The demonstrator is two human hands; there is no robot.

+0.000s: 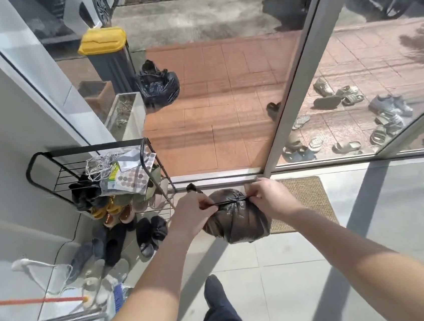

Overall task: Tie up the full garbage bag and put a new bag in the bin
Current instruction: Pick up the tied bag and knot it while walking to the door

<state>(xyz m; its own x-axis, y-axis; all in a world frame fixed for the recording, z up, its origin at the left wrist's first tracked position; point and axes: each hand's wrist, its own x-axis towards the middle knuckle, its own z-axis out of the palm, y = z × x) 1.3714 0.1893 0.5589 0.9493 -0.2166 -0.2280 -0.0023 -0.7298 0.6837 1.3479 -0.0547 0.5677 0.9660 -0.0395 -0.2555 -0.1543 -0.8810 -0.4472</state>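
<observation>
A small, full dark garbage bag (237, 221) hangs in the air in front of me, just inside an open glass doorway. My left hand (194, 210) pinches one twisted end of the bag's top, and my right hand (267, 196) pinches the other end. The two ends are stretched taut between my hands over the gathered neck of the bag. Outside on the pavement stands a grey bin with a yellow lid (107, 57), lid closed. Beside it sits another tied black garbage bag (157, 83).
A black wire shoe rack (49, 161) with cloths and shoes stands at my left, and more shoes lie on the floor below it. A woven doormat (312, 199) lies under the bag. The door frame (292, 84) rises at right. Several sandals are scattered outside.
</observation>
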